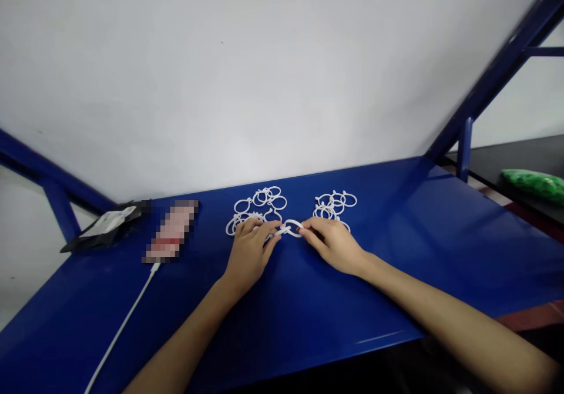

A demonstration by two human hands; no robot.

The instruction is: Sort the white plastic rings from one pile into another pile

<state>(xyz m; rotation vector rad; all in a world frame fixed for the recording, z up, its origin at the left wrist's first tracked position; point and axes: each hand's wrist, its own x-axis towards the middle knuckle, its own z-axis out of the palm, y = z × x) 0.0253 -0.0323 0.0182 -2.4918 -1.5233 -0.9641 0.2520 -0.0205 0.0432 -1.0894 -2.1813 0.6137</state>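
Between my two hands, white plastic rings meet just above the blue table. My right hand (330, 241) pinches one white ring (294, 225) at its right side. In the fingertips of my left hand (252, 246) is another white ring (282, 230), which touches or overlaps the first; whether they are linked I cannot tell. Behind my left hand lies a loose pile of white rings (242, 206), each with a small knob. A second cluster of white rings (337, 206) lies behind my right hand, which partly covers it.
A blurred-out phone-like item (173, 232) with a white cable (121, 326) lies left on the blue table (304, 317). Beside it is a black package (103, 224) with a white label. Blue metal bars flank the table; a green bag (535, 184) lies beyond at right.
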